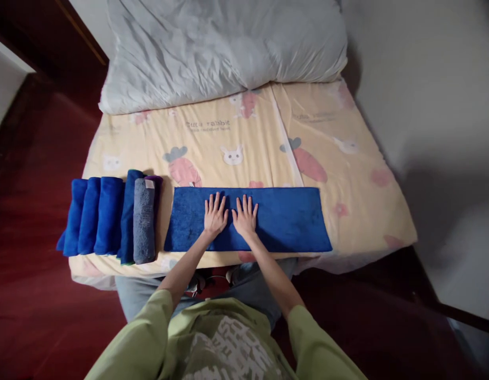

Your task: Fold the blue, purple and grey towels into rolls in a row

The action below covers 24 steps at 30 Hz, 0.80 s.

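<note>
A blue towel (291, 219) lies flat as a long rectangle along the front of the bed, its long sides running left to right. My left hand (216, 215) rests palm down near its middle with the fingers spread. Just to the right, my right hand (245, 215) lies flat on the same towel, fingers apart. The two thumbs come close together. Neither hand grips the cloth. Left of the towel stands a row of rolled towels: several blue rolls (109, 216), a darker blue one (129, 219) and a grey roll (144, 224) with a pale label, with a purple one (159, 184) partly hidden behind.
The bed has a yellow sheet (204, 137) printed with carrots and rabbits. A large grey-white quilt (228, 47) is heaped across its far end. Pale wall (434, 105) rises on the right, and dark red floor (30, 295) shows on the left. My knees are at the bed's front edge.
</note>
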Tool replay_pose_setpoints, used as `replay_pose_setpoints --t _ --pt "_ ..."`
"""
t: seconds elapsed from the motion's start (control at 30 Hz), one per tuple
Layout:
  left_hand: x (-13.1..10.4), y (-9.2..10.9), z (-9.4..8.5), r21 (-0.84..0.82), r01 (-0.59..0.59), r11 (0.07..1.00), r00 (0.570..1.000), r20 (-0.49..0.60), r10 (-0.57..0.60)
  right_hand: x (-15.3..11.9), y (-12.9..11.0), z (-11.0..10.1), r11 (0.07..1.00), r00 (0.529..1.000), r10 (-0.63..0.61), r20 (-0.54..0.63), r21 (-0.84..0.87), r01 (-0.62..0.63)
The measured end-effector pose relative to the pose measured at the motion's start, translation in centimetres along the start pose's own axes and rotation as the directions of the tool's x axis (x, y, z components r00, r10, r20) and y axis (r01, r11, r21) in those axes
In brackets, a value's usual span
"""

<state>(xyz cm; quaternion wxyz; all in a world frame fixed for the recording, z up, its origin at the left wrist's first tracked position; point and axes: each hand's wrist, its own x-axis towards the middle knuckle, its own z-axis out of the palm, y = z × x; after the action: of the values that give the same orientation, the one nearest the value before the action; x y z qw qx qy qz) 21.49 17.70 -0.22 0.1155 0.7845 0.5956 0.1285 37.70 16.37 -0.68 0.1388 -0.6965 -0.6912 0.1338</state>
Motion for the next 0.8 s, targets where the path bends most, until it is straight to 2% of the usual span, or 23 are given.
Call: replay_pose_setpoints --t 0.07,0.13,0.3,0.4,0.5,0.63,0.7,0.8 --pt "-0.2 0.5 1.1 0.019 0.024 1.000 1.000 0.008 -0.024 -0.4 -1.0 1.1 1.000 1.000 0.009 0.000 -0.023 -0.009" --pt "-0.1 0.4 1.5 0.019 0.035 0.999 0.999 0.004 -0.035 -0.4 -0.9 1.4 1.000 1.000 0.000 -0.002 -0.030 0.000" --pt "0.2 -0.1 1.4 -0.006 0.017 1.000 1.000 -0.002 -0.017 0.3 1.5 0.5 0.997 0.997 -0.075 -0.003 -0.036 0.075" --pt "0.4 -1.6 0.7 -0.011 0.044 0.999 0.999 -0.004 -0.044 1.2 5.3 -0.6 0.998 0.999 -0.028 -0.021 -0.058 0.027" --pt "0.7 -4.9 -0.7 0.008 0.172 0.985 0.984 -0.049 -0.171 2.1 11.3 -2.6 0.986 0.989 0.128 -0.078 -0.099 -0.135" --pt "1.2 -9.5 -2.5 0.030 0.276 0.961 0.956 -0.110 -0.271 2.9 18.8 -4.9 0.919 0.926 0.343 -0.161 -0.146 -0.366" --pt "1.4 -10.7 -2.9 0.029 0.298 0.954 0.947 -0.132 -0.292 3.1 21.0 -5.3 0.887 0.895 0.405 -0.186 -0.158 -0.434" --pt "1.6 -11.3 -3.0 0.035 0.310 0.950 0.942 -0.145 -0.302 3.4 22.2 -5.2 0.870 0.882 0.425 -0.202 -0.179 -0.460"
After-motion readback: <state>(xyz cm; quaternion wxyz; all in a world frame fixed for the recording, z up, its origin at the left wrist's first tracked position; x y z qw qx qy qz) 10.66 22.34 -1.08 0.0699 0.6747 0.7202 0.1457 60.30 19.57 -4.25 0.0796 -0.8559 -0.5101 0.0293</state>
